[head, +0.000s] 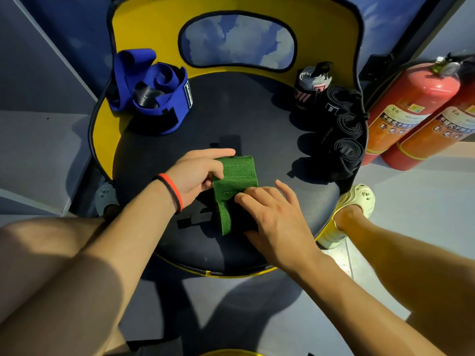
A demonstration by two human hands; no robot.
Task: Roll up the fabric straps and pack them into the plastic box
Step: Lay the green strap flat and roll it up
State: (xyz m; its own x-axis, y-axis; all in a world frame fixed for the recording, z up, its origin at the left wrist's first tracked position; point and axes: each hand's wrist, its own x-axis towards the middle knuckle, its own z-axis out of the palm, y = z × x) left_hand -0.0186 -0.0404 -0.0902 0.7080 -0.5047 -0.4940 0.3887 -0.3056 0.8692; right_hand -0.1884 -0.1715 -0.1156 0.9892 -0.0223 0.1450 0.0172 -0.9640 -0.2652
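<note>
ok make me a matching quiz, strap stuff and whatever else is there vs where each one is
Things:
1. green strap
2. blue strap
3. black rolls
4. fire extinguishers

Places:
a. on the floor, right of the seat
b. far left of the seat, loosely coiled
c. middle of the seat, gripped by the left hand, pressed by the right hand
d. right edge of the seat, in a row

Pairs: 1-c, 2-b, 3-d, 4-a
</note>
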